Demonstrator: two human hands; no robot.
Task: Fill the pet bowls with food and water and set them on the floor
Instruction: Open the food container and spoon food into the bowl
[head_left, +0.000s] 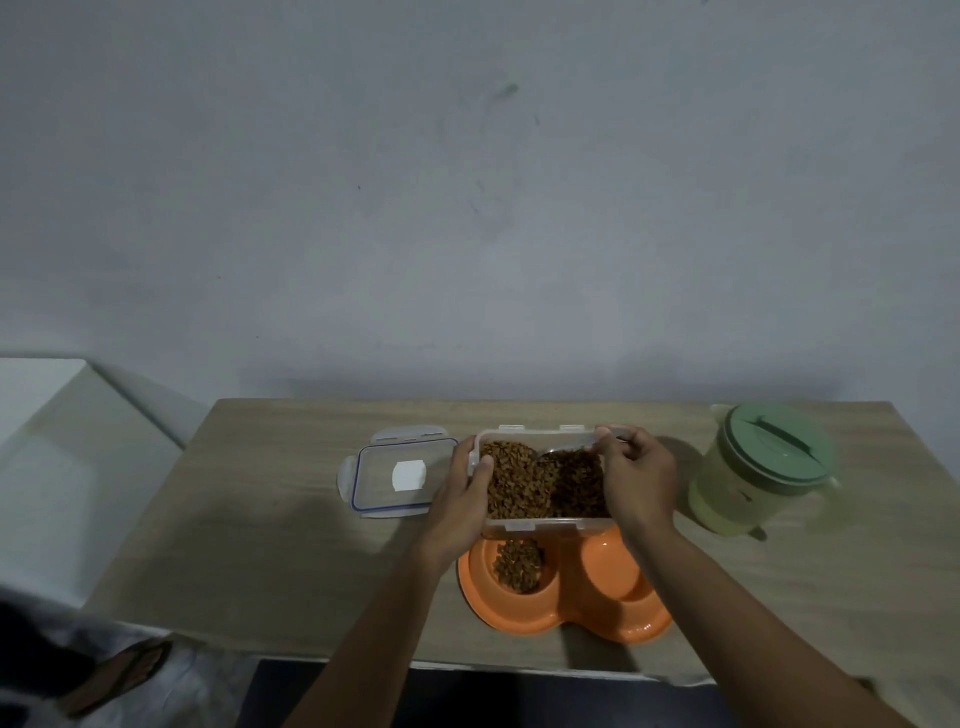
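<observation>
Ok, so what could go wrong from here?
The kibble container is filled close to its rim, so the spoon in the right hand could flick pieces onto the table. The orange double bowl sits near the table's front edge; a bump might push it off.

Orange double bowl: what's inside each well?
The left well holds brown kibble; the right well looks empty, no water visible. The clear food container hides both wells' far edges.
</observation>
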